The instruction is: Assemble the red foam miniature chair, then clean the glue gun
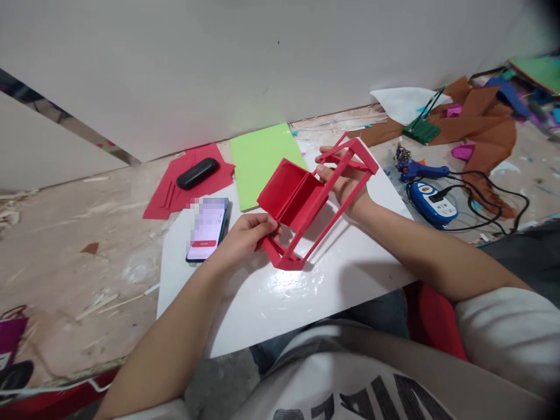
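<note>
Both hands hold a red foam-sheet model (pixel 301 201) tilted above the white board. It has a small seat-like part with a folded back, and a frame of thin red strips; it looks like a miniature swing or bench. My left hand (pixel 258 233) pinches its lower left corner between thumb and fingers. My right hand (pixel 343 178) is closed around the strips at the upper right end, its fingers partly hidden behind them. Beneath the model lies the glossy white board (pixel 262 309).
A lit phone (pixel 207 230) lies left on the board. Behind it are red foam sheets (pixel 201 192) bearing a black case (pixel 198 173), and a light green sheet (pixel 262 151). At right sit a blue-and-white device (pixel 433 204) with cables, a green model (pixel 422 131) and brown sheets (pixel 485 128).
</note>
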`<action>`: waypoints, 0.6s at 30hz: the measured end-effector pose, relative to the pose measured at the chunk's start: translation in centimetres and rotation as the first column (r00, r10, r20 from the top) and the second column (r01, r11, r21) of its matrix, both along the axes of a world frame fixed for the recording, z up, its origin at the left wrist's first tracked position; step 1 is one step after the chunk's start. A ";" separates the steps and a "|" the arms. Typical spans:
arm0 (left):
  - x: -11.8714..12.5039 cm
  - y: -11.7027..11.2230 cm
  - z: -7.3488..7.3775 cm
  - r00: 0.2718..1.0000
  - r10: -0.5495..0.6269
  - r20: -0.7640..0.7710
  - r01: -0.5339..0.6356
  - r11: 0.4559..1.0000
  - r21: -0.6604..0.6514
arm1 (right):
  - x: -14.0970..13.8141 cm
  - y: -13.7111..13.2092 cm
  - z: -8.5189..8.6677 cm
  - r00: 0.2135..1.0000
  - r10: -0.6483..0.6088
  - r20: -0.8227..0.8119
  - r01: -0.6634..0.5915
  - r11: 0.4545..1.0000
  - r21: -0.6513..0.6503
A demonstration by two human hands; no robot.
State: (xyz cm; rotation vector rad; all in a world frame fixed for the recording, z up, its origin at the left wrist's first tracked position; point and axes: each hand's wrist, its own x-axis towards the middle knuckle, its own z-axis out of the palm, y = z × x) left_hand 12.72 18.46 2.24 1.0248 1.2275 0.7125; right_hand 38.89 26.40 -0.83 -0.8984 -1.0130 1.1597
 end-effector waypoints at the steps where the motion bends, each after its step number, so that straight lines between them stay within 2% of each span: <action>1: 0.0 0.0 0.1 1.000 -0.004 -0.001 0.004 1.000 -0.002 | 0.0 0.2 -0.2 1.000 0.002 -0.004 -0.002 1.000 -0.019; 6: -0.1 0.0 0.1 1.000 -0.002 0.012 0.002 1.000 -0.022 | -0.3 1.0 -1.1 1.000 -0.007 0.005 0.007 1.000 -0.013; 18: -0.3 -0.3 -0.6 0.999 0.035 0.031 -0.034 0.999 -0.035 | -0.5 0.6 -0.7 0.994 -0.061 0.092 0.055 0.996 0.069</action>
